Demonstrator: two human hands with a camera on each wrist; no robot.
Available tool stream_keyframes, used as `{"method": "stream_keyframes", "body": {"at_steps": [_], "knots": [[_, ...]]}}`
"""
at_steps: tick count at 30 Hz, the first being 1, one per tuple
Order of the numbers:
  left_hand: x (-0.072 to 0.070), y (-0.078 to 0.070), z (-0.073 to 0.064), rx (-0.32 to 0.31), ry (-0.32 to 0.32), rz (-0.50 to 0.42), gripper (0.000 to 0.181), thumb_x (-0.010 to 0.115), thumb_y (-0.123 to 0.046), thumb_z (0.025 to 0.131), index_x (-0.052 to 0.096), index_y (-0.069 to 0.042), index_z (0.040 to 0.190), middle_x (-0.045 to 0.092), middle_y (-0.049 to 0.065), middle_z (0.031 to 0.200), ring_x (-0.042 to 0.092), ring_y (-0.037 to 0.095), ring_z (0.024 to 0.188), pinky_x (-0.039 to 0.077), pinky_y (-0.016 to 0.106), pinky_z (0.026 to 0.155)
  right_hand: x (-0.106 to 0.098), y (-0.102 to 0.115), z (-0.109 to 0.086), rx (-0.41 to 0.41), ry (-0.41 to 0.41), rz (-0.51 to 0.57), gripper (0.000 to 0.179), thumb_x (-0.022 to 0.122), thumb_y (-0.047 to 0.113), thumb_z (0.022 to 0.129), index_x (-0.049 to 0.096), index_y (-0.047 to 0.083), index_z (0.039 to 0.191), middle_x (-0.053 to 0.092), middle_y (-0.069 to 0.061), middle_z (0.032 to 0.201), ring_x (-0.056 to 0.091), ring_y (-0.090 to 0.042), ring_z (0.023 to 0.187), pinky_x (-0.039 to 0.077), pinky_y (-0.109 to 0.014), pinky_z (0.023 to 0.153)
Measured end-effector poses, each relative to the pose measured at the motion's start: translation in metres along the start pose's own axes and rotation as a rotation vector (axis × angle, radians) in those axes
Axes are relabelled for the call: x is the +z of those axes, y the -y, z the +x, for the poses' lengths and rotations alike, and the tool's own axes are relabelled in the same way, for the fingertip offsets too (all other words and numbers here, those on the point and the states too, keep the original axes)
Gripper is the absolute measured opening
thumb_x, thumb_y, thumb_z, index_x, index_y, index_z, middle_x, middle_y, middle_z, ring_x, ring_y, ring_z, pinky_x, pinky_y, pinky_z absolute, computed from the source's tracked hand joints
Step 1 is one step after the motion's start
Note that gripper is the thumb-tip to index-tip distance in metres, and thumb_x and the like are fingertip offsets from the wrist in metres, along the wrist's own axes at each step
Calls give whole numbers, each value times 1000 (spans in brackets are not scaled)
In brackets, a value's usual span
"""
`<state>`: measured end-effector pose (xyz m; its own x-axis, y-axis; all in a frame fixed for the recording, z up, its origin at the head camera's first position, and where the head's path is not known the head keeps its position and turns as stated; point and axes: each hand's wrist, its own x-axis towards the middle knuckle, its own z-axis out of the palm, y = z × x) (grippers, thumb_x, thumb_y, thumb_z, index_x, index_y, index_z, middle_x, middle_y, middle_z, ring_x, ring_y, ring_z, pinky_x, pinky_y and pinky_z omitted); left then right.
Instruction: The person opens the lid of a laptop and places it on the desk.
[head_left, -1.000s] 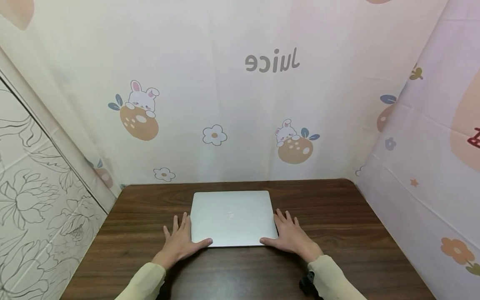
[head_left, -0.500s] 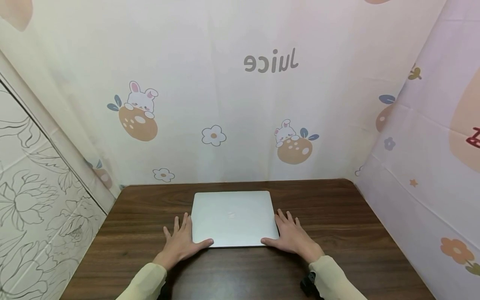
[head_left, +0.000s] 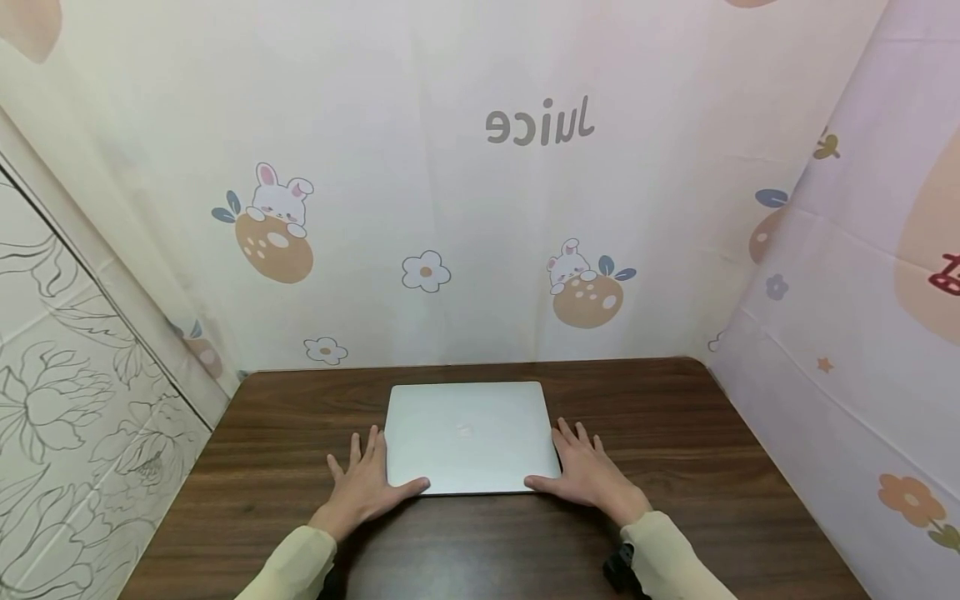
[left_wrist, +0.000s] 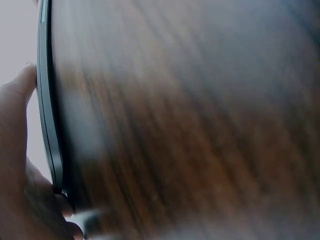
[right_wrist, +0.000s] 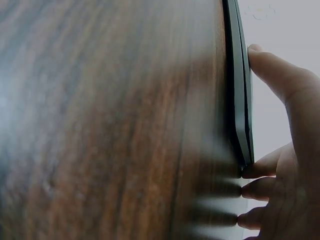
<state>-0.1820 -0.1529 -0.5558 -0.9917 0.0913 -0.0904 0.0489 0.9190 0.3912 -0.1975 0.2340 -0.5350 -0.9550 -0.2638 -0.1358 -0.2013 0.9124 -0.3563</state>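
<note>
A closed silver laptop [head_left: 468,442] lies flat on the brown wooden table, its lid up with a pale logo in the middle. At its left side is my left hand [head_left: 363,487], fingers straight and spread, thumb lying along the front left corner. My right hand [head_left: 588,475] mirrors it on the right side, thumb at the front right corner. In the left wrist view the thumb [left_wrist: 25,80] touches the laptop's thin edge [left_wrist: 47,110]. The right wrist view shows the right thumb [right_wrist: 272,67] against the laptop's edge [right_wrist: 240,100], with fingertips down near its corner.
The dark wood table [head_left: 660,500] extends around the laptop on all sides. Behind it hangs a pale curtain [head_left: 480,200] with rabbit and flower prints. Another printed sheet [head_left: 847,333] borders the right, and a line-drawn floral one [head_left: 67,400] the left.
The laptop and both hands have shifted very slightly to the right together. The hands keep the same pose on its sides.
</note>
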Motion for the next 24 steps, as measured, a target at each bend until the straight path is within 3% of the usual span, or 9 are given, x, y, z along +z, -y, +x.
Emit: {"method": "stream_keyframes", "body": {"at_steps": [24], "knots": [[4, -10, 1, -1, 4, -1, 134, 55, -92, 75, 17, 3, 163, 11, 20, 172, 3, 51, 156, -6, 86, 109, -3, -8, 0, 6, 9, -3, 119, 63, 83, 80, 37, -4, 157, 26, -26, 167, 21, -55, 152, 19, -75, 117]]}}
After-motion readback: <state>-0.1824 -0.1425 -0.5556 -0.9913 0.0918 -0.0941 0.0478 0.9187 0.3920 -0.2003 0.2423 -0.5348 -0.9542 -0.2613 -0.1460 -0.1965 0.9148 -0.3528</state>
